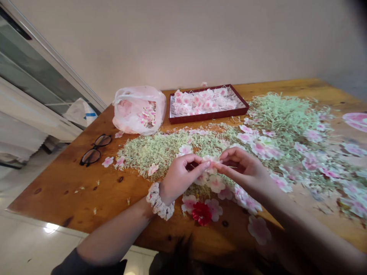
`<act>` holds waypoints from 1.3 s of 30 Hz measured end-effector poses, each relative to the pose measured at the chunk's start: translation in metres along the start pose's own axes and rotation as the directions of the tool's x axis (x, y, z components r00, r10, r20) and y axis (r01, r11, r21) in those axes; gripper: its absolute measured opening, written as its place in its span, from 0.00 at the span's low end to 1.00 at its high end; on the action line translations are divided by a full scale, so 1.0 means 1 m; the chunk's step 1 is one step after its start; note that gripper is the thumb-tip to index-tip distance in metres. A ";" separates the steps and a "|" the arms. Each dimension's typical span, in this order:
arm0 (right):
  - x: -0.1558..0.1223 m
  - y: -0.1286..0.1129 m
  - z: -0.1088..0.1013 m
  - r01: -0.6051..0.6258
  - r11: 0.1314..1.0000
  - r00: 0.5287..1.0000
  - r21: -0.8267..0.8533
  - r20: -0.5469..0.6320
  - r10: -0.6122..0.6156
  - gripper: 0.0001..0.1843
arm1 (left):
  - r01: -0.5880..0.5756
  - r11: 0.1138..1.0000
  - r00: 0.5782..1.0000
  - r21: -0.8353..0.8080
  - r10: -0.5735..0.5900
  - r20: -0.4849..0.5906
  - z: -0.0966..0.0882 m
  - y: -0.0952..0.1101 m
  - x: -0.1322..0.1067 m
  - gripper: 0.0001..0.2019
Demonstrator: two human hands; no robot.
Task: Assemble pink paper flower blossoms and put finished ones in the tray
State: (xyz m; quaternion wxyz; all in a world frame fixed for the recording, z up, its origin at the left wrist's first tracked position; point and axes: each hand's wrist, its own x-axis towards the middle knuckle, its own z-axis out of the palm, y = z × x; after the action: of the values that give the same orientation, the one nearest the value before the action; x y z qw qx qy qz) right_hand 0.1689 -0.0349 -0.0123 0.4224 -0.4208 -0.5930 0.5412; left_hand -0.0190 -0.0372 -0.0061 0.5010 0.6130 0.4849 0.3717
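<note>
A pink fabric blossom (210, 162) is pinched in the narrow grip of the left hand (180, 177) and right hand (239, 166), above a wooden table (71, 194) strewn with loose blossoms (215, 184) and pale green shredded fibre (160, 152); a maroon tray (208, 119) and plastic bag (137, 110) sit near the wall (183, 46)

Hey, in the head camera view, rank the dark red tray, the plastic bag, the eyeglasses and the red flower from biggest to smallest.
Largest to smallest:
1. The dark red tray, clearly the longest.
2. The plastic bag, though its bulk comes close.
3. The eyeglasses.
4. The red flower, smallest despite lying nearer the camera.
</note>
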 end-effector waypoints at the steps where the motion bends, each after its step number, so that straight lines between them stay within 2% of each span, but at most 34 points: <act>1: 0.000 -0.001 0.000 -0.002 1.000 1.000 -0.002 0.002 0.002 0.10 | 0.004 1.000 1.000 -0.008 -0.004 0.008 0.000 0.000 0.000 0.13; 5: 0.000 -0.002 0.001 -0.011 1.000 1.000 -0.019 0.017 0.011 0.10 | 0.015 0.998 0.998 -0.054 -0.012 0.064 0.000 -0.001 0.001 0.13; 10: -0.001 -0.005 -0.001 0.019 0.997 1.000 -0.073 0.009 -0.018 0.11 | -0.003 0.999 1.000 -0.052 0.004 0.016 -0.001 -0.004 0.002 0.11; 12: 0.000 -0.008 -0.007 0.034 0.989 0.999 -0.142 0.034 -0.029 0.11 | -0.012 0.998 1.000 -0.057 0.013 0.011 -0.002 -0.003 0.001 0.11; 14: 0.002 -0.012 -0.018 0.058 0.959 0.995 -0.279 0.091 -0.034 0.11 | -0.047 0.996 0.999 -0.074 0.047 0.004 -0.005 -0.001 -0.001 0.10; 16: 0.006 -0.014 -0.031 0.109 0.867 0.991 -0.486 0.123 -0.056 0.11 | -0.088 0.992 0.996 -0.089 0.090 0.009 -0.007 0.002 -0.004 0.08; 19: 0.011 -0.011 -0.050 0.144 0.664 0.990 -0.734 0.115 -0.088 0.11 | -0.109 0.988 0.992 -0.106 0.114 0.046 -0.010 0.005 -0.007 0.08; 22: 0.013 -0.003 -0.060 0.162 0.538 0.987 -0.827 0.144 -0.077 0.11 | -0.090 0.985 0.992 -0.145 0.102 0.075 -0.010 0.005 -0.008 0.08; 25: 0.014 0.005 -0.060 0.239 0.483 0.970 -0.842 0.231 -0.078 0.09 | -0.062 0.982 0.993 -0.180 0.079 0.090 -0.011 0.002 -0.006 0.08; 28: 0.014 0.010 -0.056 0.269 0.496 0.953 -0.826 0.303 -0.013 0.07 | -0.052 0.984 0.995 -0.172 0.066 0.078 -0.011 0.001 -0.004 0.09; 32: 0.016 0.010 -0.056 0.256 0.524 0.952 -0.812 0.306 0.009 0.07 | -0.021 0.985 0.997 -0.173 0.034 0.073 -0.010 -0.001 -0.003 0.10; 39: 0.017 0.009 -0.063 0.096 0.678 0.989 -0.729 0.147 0.018 0.09 | 0.008 0.989 0.998 -0.148 0.002 0.063 -0.007 -0.002 0.000 0.10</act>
State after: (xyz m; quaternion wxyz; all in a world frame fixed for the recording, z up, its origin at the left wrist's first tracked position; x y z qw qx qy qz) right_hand 0.2246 0.0000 -0.0171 0.1862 -0.5023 -0.7976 0.2773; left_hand -0.0259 -0.0353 -0.0066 0.5606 0.5847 0.4409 0.3866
